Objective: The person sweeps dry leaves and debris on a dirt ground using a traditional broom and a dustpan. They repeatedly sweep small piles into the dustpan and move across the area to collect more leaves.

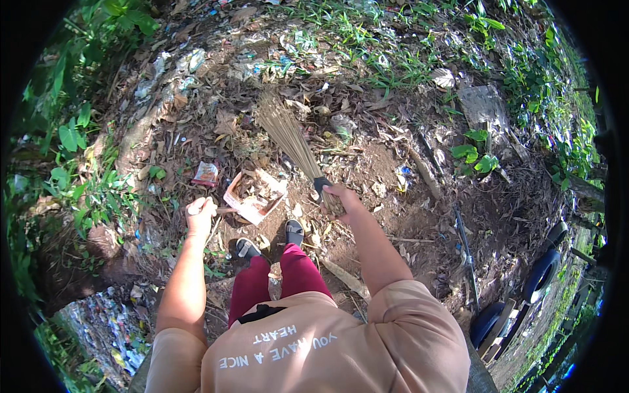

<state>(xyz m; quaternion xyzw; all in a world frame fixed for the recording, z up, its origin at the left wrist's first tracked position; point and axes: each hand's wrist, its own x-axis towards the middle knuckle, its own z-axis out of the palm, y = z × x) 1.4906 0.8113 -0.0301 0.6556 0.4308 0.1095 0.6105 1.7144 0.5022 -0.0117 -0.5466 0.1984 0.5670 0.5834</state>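
Observation:
My right hand (337, 200) is wrapped round the bound end of a stick broom (291, 136). A dark band circles the broom just above my fingers, and its bristles fan out away from me onto the leaf litter. My left hand (200, 215) is closed on the short handle of a pinkish dustpan (245, 211). Dry leaves (257, 188) lie inside the pan, which rests on the soil in front of my feet. Beyond its left corner, a red-and-white wrapper (206, 173) lies on the ground.
Dry leaves and scattered plastic litter (190, 62) cover the soil. A flat grey slab (483, 105) lies at the far right, with a long dark pole (465, 245) nearer. Tyres (542, 275) stand at the right. A heap of rubbish (108, 327) spreads at the lower left.

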